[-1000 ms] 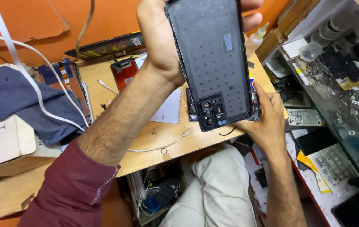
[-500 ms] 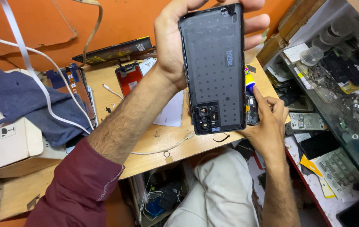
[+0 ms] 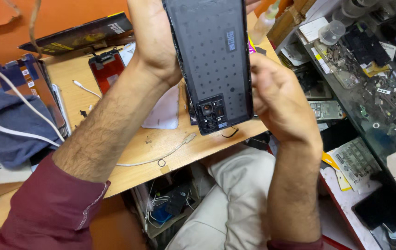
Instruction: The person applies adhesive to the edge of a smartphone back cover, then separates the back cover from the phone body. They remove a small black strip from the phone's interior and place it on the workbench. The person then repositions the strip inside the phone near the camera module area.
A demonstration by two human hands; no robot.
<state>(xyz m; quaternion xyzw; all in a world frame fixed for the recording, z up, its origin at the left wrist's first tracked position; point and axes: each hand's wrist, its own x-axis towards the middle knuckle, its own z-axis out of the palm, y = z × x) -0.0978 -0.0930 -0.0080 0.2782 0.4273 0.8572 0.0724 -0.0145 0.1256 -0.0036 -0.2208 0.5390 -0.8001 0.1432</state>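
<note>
**Both hands on an opened phone, held up over the bench**

Head view: The left hand (image 3: 154, 39) grips the phone (image 3: 212, 65) along its left edge, palm against the side; its fingers wrap behind the body and out of sight, so their exact spread cannot be told. The phone stands nearly upright in the air above the wooden bench (image 3: 128, 139), tilted slightly, its dark inner face toward the camera. That face is dotted with small holes and carries a small pale sticker near the upper right. The camera module (image 3: 212, 113) sits at the lower end.

The right hand (image 3: 276, 99) is just beside the phone's right edge, low down, near the module. Its fingers are curled inward and bunched together toward that edge; whether they pinch the edge or only touch it cannot be told.

On the bench behind the left forearm lies a red screen part (image 3: 107, 69), with a dark flat box (image 3: 77, 34) beyond it near the orange wall. A white cable (image 3: 161, 157) trails across the bench front, and a white sheet (image 3: 165, 111) lies under the phone's lower end. A blue cloth (image 3: 8, 129) is heaped at the left. To the right, a glass counter (image 3: 374, 97) is strewn with small parts, and a plastic bottle (image 3: 265, 23) stands at the bench's far corner.
</note>
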